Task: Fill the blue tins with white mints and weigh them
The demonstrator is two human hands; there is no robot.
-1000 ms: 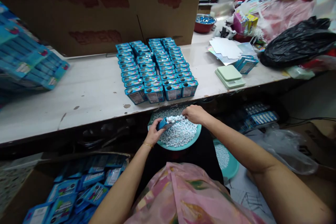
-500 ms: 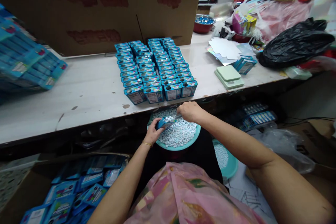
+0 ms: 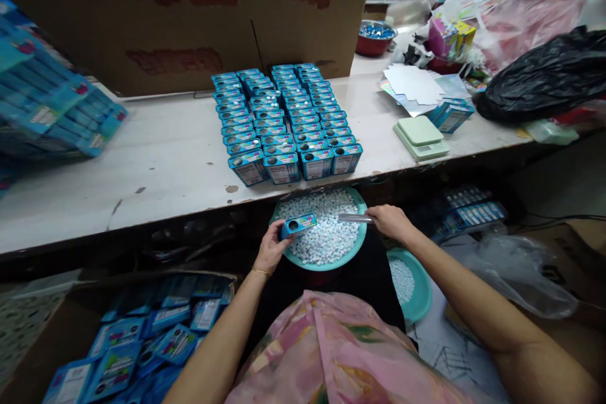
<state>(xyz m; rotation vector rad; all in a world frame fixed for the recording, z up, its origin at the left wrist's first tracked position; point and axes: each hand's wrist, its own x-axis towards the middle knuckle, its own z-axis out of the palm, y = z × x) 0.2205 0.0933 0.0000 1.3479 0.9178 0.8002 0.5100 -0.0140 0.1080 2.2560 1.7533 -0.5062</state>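
My left hand [image 3: 271,249] is closed around a small blue box [image 3: 303,223], held tilted over the left part of a turquoise basin [image 3: 334,265]. A dark round opening shows on the box's top face. Small white and pale-blue pellets [image 3: 326,246] fill the basin, which rests at my lap under the table's edge. At the basin's right rim, my right hand [image 3: 391,222] grips the end of a clear scoop [image 3: 353,218]. The scoop's trough lies level just above the pellets, apart from the box. Whether any pellets are in it I cannot tell.
Rows of blue boxes [image 3: 283,167] stand on the white table [image 3: 175,164] ahead. A pale green scale [image 3: 421,139] sits to their right. Lower left is a carton of blue boxes [image 3: 118,353]; a second turquoise basin [image 3: 419,303] stands lower right. A large cardboard box [image 3: 165,25] rises behind.
My right hand has moved right, drawing the scoop away from the box. The white pellets heaped on the box's top are gone, and its round opening now shows.
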